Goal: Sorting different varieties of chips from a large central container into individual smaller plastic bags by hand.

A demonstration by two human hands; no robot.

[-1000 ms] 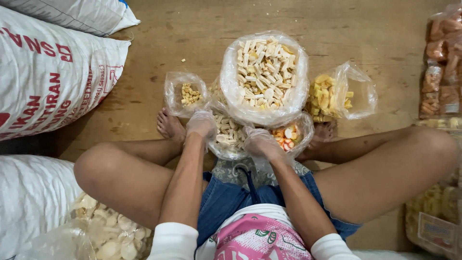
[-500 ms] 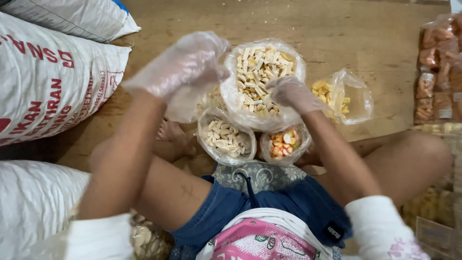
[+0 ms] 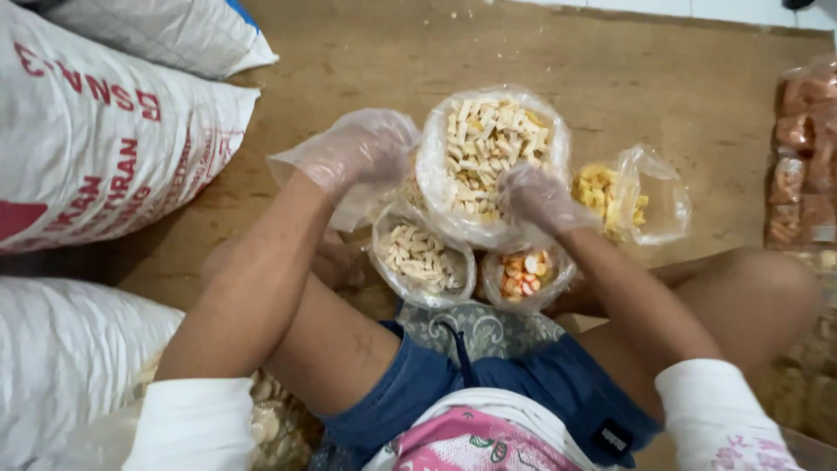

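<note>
head view: your left hand (image 3: 362,153), gloved, upper centre-left of frame, fingers curled at left edge of big bag (image 3: 490,161); whether it grips plastic, cannot tell. right hand (image 3: 540,199), gloved, closed on big bag's right rim. big bag of pale sticks sits centre top, open. two small bags (image 3: 423,260) just below it, yellow bag (image 3: 632,196) at right. risk, as judged: uneven pull tips big bag, sticks spill onto wooden floor (image 3: 349,52); loose glove may snag plastic.
</note>
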